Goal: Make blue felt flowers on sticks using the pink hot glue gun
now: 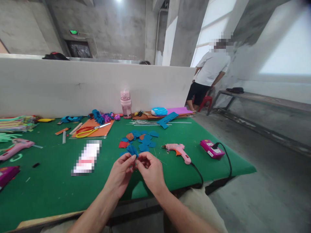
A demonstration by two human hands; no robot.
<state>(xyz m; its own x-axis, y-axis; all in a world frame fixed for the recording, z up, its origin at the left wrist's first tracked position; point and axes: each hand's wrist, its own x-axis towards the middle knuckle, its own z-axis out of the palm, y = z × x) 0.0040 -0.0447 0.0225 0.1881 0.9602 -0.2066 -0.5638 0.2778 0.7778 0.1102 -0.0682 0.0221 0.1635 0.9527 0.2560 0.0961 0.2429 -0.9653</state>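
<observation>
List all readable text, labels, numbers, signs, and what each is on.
Nothing reads with certainty.
Green wall sign: lit characters, too small to read.
Magenta box with black plug, right: white labels, too small and blurred.
White-and-pink rectangle on the table: pixelated, any text hidden.

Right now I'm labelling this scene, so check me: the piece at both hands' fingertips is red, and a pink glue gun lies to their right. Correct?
Not quite: the head view shows the piece at the fingertips of the left hand and right hand is blue, not red. The pink glue gun does lie to their right.
</observation>
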